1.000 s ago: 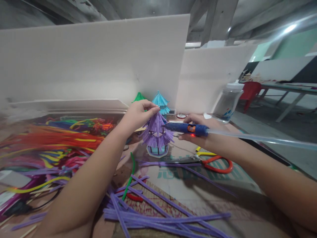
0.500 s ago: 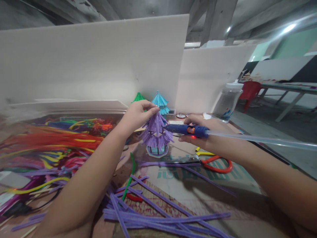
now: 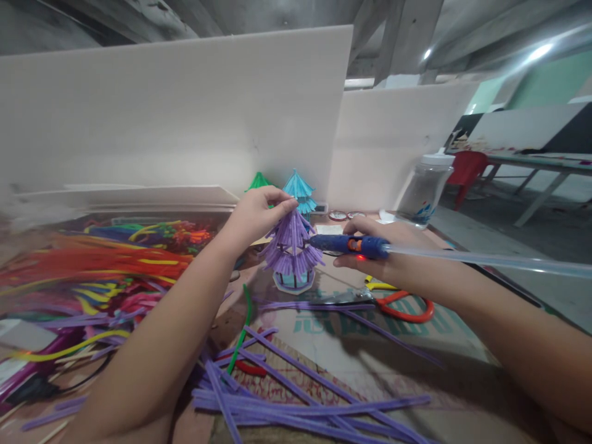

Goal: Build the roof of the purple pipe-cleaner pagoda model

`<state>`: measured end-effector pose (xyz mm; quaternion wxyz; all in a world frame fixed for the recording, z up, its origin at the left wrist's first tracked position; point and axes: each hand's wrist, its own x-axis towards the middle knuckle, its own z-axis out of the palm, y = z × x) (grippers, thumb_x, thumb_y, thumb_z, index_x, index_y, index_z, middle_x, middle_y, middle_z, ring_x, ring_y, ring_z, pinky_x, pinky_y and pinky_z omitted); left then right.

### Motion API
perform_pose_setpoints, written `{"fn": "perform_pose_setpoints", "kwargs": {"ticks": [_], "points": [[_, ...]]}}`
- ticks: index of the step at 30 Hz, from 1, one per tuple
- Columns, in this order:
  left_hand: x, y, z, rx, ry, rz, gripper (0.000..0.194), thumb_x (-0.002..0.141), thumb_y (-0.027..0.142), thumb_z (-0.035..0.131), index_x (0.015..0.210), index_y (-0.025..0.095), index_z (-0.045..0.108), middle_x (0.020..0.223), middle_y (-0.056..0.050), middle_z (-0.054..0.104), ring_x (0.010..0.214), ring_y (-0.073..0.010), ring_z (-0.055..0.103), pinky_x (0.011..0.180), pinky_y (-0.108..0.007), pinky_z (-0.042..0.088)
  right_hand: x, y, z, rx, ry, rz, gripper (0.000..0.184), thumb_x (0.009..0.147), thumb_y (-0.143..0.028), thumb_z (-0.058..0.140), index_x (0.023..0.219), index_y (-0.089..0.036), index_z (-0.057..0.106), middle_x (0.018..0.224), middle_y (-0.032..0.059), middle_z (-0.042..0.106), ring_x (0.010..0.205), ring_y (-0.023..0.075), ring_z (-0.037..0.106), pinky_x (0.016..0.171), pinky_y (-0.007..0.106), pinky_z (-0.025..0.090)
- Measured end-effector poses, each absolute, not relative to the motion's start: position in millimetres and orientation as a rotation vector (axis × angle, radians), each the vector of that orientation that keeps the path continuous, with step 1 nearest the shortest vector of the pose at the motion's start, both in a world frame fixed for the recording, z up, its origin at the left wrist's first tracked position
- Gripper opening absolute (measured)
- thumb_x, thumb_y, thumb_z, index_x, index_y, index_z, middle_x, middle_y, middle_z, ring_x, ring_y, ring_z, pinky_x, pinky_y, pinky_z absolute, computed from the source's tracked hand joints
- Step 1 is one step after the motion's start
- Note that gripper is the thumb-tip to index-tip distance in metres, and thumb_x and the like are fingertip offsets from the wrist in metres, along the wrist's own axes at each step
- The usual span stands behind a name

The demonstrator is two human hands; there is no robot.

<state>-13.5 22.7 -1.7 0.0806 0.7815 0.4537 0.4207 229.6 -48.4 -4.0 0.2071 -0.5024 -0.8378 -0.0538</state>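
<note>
— Location of purple model (image 3: 292, 235)?
— Upright, mid-desk (image 3: 197, 425), toward the far edge. Purple strips (image 3: 259, 404) lie by the near edge; scissors (image 3: 363, 296) nearer than the model, offset right.
— Grip states?
— Left hand (image 3: 266, 208): thumb and fingers pinching the peak. Right hand (image 3: 402, 237): closed around glue gun (image 3: 340, 243).
— Step in hand?
— Judged: nozzle work at the upper tier; contact uncertain. Moving the nozzle calls for a steady peak and care near the fingers.
</note>
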Motion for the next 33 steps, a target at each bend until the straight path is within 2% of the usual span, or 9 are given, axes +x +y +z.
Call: {"fn": "perform_pose_setpoints", "kwargs": {"ticks": [4, 13, 25, 33], "points": [[-13.6, 23.0, -1.8, 2.343, 1.348, 1.260, 0.031, 0.085, 0.040, 0.059, 0.088, 0.013, 0.074, 0.091, -0.007, 0.073, 0.085, -0.0195, 0.064, 0.078, -0.029, 0.046, 230.6, -47.4, -5.8, -1.370, -2.305, -0.164, 0.035, 0.080, -0.059, 0.065, 0.096, -0.027, 0.064, 0.088, 0.0008, 0.070, 0.072, 0.0189, 0.062, 0.054, 0.026, 0.035], [-13.6, 23.4, -1.6, 2.331, 1.338, 1.259, 0.031, 0.086, 0.040, 0.059, 0.089, 0.013, 0.074, 0.095, -0.008, 0.073, 0.086, -0.0199, 0.064, 0.080, -0.030, 0.045, 231.7, -38.3, -15.3, -1.331, -2.247, -0.110, 0.038, 0.079, -0.060, 0.065, 0.098, -0.027, 0.062, 0.078, -0.0008, 0.068, 0.064, 0.0168, 0.060, 0.054, 0.026, 0.037], [-13.5, 22.0, -0.8, 2.331, 1.347, 1.247, 0.033, 0.085, 0.043, 0.058, 0.089, 0.014, 0.074, 0.093, -0.008, 0.074, 0.086, -0.0204, 0.065, 0.077, -0.029, 0.048, 229.3, -42.3, -7.6, -1.261, -2.349, -0.076, 0.034, 0.081, -0.055, 0.066, 0.093, -0.023, 0.063, 0.083, 0.0021, 0.066, 0.073, 0.0191, 0.059, 0.063, 0.030, 0.038], [-13.1, 21.3, -0.6, 2.349, 1.355, 1.245, 0.032, 0.085, 0.042, 0.059, 0.089, 0.014, 0.075, 0.094, -0.008, 0.074, 0.086, -0.0201, 0.065, 0.085, -0.031, 0.047, 233.3, -44.1, -6.4, -1.250, -2.365, -0.048, 0.036, 0.080, -0.057, 0.065, 0.094, -0.024, 0.064, 0.088, 0.0026, 0.069, 0.075, 0.0197, 0.061, 0.062, 0.030, 0.039]]}}
